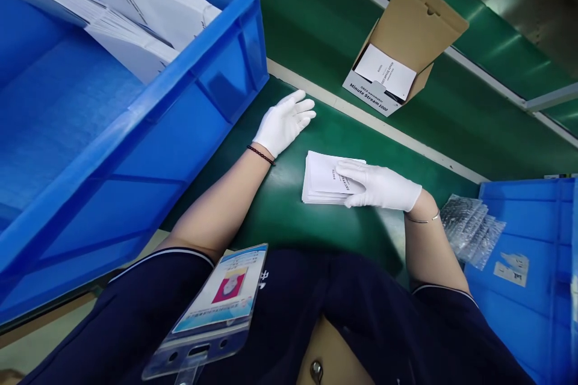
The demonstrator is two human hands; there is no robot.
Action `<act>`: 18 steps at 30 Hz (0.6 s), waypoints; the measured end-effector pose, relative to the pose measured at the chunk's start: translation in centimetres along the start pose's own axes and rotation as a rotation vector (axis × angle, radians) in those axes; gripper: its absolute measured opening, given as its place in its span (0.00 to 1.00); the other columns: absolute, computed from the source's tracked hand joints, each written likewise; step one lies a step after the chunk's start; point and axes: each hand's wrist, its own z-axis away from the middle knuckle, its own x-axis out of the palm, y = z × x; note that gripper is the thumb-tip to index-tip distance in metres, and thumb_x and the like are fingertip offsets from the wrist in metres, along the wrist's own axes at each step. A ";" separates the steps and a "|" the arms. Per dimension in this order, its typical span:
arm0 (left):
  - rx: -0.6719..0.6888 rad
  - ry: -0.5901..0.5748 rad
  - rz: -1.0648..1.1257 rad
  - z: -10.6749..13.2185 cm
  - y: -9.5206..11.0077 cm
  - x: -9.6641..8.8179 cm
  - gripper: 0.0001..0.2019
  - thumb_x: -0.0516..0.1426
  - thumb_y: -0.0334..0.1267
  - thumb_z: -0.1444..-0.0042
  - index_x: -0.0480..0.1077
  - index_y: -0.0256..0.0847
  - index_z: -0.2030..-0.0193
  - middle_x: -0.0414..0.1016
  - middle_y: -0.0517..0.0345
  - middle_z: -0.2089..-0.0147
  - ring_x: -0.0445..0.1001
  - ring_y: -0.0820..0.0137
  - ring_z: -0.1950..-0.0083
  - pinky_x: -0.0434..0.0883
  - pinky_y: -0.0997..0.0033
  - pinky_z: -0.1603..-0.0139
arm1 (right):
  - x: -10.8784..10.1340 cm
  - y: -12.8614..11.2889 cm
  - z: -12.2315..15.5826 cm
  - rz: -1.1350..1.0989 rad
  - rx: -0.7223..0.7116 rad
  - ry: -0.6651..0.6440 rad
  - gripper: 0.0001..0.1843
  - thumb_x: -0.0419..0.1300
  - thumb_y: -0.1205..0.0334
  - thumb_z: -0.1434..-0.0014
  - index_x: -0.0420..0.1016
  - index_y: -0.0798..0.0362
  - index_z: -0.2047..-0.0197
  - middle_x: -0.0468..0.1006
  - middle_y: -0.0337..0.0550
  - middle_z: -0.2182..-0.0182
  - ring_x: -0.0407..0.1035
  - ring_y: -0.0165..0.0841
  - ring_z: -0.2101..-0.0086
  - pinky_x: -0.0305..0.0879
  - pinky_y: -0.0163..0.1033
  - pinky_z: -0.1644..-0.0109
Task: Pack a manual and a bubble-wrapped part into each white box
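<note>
Both my hands wear white gloves. My right hand (382,185) lies flat, fingers stretched out, on top of a small stack of white printed leaflets (323,180) on the green table surface (280,210). My left hand (286,121) rests open on the green surface beside the blue crate, fingers spread and holding nothing. Beyond the hands, on the green conveyor belt (316,18), an open brown cardboard box (406,42) stands with a white leaflet (383,71) inside it.
A large blue plastic crate (180,108) holding white paper stacks (130,6) fills the left. A second blue crate (533,264) sits at the right with clear bubble-wrap bags (472,228) at its edge. An ID badge (217,301) hangs at my chest.
</note>
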 end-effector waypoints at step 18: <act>-0.043 -0.318 -0.206 2.1 -0.3 1.2 0.22 0.68 0.50 0.49 0.78 0.34 0.54 0.80 0.42 0.50 0.78 0.53 0.46 0.77 0.62 0.50 | 0.0 -2.5 -5.0 0.493 0.128 0.596 0.24 0.48 0.69 0.32 0.72 0.46 0.38 0.67 0.46 0.34 0.52 0.49 0.32 0.44 0.65 0.29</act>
